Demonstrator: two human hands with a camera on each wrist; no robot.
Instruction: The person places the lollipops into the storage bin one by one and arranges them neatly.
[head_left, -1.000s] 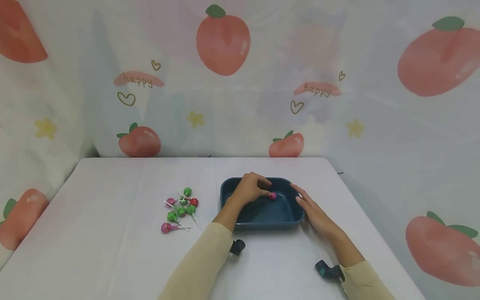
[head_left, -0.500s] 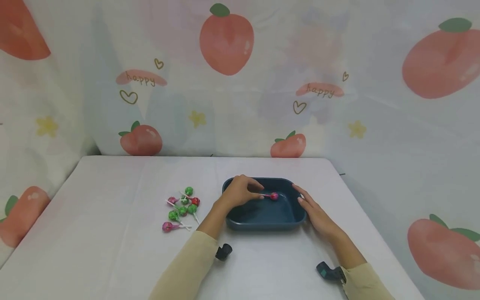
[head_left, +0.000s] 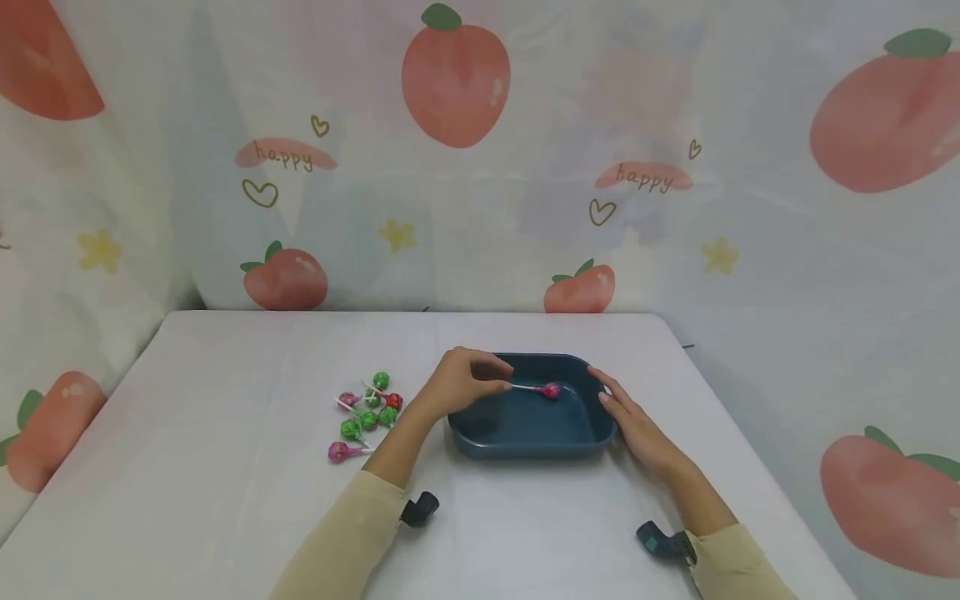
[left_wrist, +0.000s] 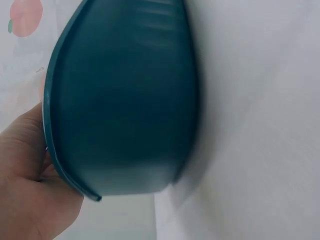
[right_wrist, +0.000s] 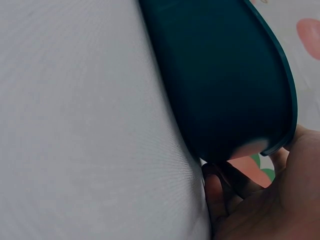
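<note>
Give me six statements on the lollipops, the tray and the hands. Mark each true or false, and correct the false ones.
1. A pink lollipop is in the blue tray. True.
2. The right hand touches the tray's right end. True.
3. Only one hand is at the tray. False: the left hand is over its left end.
4. The other lollipops are on the white table, left of the tray. True.
5. All of those have green wrappers. False: a red one and pink ones are among them.
6. The lollipop in the tray has its candy end toward the left hand. False: its stick points that way.
</note>
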